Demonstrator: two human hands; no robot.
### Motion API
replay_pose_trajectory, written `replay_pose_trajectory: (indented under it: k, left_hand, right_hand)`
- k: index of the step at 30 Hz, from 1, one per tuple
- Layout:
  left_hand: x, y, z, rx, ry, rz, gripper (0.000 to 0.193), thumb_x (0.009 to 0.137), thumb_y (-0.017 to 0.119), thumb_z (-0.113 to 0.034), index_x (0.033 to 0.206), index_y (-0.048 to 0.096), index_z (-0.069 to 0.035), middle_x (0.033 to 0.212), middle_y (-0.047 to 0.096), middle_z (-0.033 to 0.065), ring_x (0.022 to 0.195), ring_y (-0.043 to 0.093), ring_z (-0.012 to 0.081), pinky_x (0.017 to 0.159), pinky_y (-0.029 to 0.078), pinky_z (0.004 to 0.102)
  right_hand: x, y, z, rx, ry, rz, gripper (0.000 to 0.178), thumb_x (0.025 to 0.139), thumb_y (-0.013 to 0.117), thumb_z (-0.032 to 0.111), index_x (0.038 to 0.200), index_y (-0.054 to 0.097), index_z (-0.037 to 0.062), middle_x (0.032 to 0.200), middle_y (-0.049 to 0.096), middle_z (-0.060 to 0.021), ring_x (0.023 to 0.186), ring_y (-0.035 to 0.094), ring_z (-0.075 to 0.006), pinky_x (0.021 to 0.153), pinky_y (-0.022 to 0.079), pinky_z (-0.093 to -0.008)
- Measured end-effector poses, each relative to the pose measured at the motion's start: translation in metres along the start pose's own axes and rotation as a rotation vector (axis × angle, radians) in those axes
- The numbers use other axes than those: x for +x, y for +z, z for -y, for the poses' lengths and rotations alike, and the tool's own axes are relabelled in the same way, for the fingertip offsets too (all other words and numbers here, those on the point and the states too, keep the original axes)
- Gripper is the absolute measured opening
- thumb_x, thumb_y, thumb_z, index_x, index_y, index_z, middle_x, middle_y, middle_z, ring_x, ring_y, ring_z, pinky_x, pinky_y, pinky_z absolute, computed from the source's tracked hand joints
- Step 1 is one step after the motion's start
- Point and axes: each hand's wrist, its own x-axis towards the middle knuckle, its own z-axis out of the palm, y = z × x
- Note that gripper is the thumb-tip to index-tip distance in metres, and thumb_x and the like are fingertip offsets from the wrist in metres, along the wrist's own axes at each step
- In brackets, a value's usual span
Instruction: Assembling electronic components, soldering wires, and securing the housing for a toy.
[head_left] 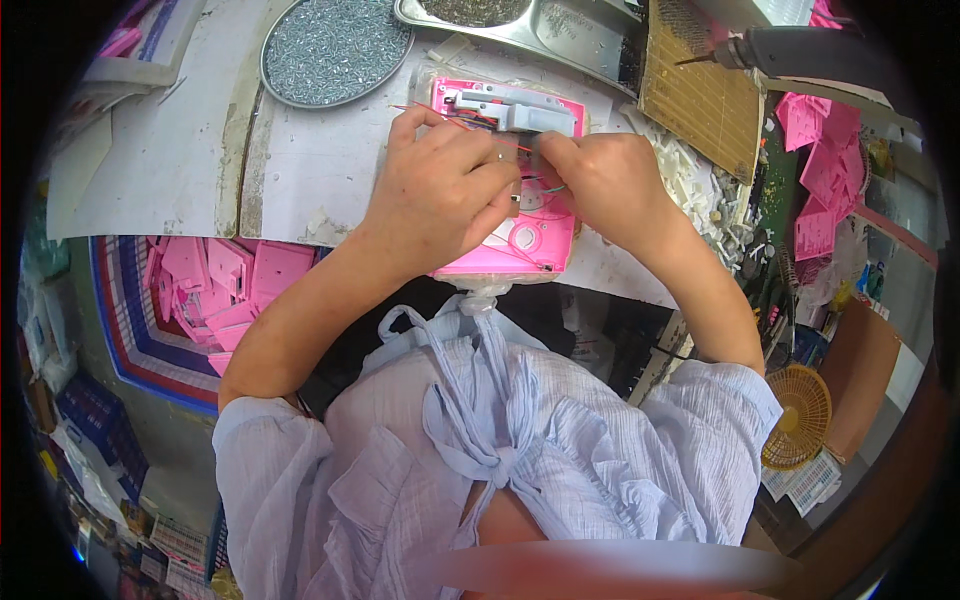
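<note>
A pink plastic housing [500,262] lies in front of me, with a grey plastic part [530,108] across its far end. Thin red, green and dark wires run over its middle, and a red wire [527,250] loops near its close end. My left hand [440,185] rests over the housing's left side, fingers curled together beside a small brownish piece [516,190]. Over the right side, my right hand [605,180] is closed in a pinch close to the wires. What sits between the fingertips of either hand is hidden.
A round tray of silver screws [338,50] and a metal tray [585,40] stand at the back. An electric screwdriver [780,50] hangs at the far right over a brown board [705,95]. White plastic parts [690,180] lie right. A striped basket [130,340] holds pink pieces.
</note>
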Motion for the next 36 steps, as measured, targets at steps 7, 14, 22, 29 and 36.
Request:
replay_pose_trajectory:
  k: [7, 14, 22, 29, 36]
  left_hand:
    - [-0.002, 0.002, 0.0, -0.019, -0.015, -0.004, 0.02, 0.075, 0.079, -0.016, 0.094, 0.075, -0.014, 0.083, 0.061, -0.001, 0.085, 0.061, 0.0205, 0.095, 0.038, 0.0445]
    - [-0.003, 0.001, 0.001, -0.023, -0.012, -0.009, 0.021, 0.076, 0.077, -0.016, 0.097, 0.076, -0.014, 0.084, 0.061, -0.0008, 0.088, 0.061, 0.0195, 0.095, 0.037, 0.0436]
    - [0.002, 0.001, 0.002, 0.005, 0.005, 0.026, 0.027, 0.076, 0.077, -0.018, 0.103, 0.076, -0.013, 0.087, 0.059, 0.0001, 0.089, 0.06, 0.0188, 0.095, 0.036, 0.0429]
    - [0.013, 0.0, 0.003, 0.038, 0.036, 0.091, 0.03, 0.077, 0.075, -0.016, 0.107, 0.075, -0.013, 0.088, 0.059, 0.0016, 0.088, 0.059, 0.0197, 0.094, 0.036, 0.0445]
    - [0.018, 0.0, 0.002, 0.052, 0.046, 0.169, 0.03, 0.076, 0.074, -0.013, 0.107, 0.074, -0.01, 0.089, 0.059, 0.0026, 0.087, 0.06, 0.0203, 0.092, 0.037, 0.0442]
  right_hand:
    - [-0.005, 0.009, -0.001, 0.032, -0.024, -0.14, 0.017, 0.085, 0.065, 0.019, 0.1, 0.066, 0.0114, 0.063, 0.065, -0.0048, 0.058, 0.068, -0.0233, 0.047, 0.049, -0.0374]
    - [-0.002, 0.013, -0.006, 0.086, -0.036, -0.114, 0.02, 0.081, 0.071, 0.018, 0.1, 0.07, 0.013, 0.065, 0.067, -0.0061, 0.059, 0.068, -0.0252, 0.049, 0.049, -0.0389]
    - [-0.007, -0.005, -0.017, 0.489, 0.146, 0.121, 0.025, 0.089, 0.069, 0.015, 0.112, 0.076, 0.0097, 0.069, 0.068, -0.0141, 0.062, 0.068, -0.0315, 0.06, 0.052, -0.0408]
    - [-0.009, -0.009, -0.011, 0.634, 0.31, 0.166, 0.029, 0.091, 0.067, 0.017, 0.118, 0.075, 0.0096, 0.071, 0.068, -0.0152, 0.062, 0.066, -0.0312, 0.061, 0.051, -0.0402]
    - [-0.021, -0.002, -0.015, 0.652, 0.306, 0.087, 0.031, 0.092, 0.068, 0.02, 0.12, 0.074, 0.0102, 0.072, 0.068, -0.0146, 0.061, 0.066, -0.0315, 0.059, 0.051, -0.0396]
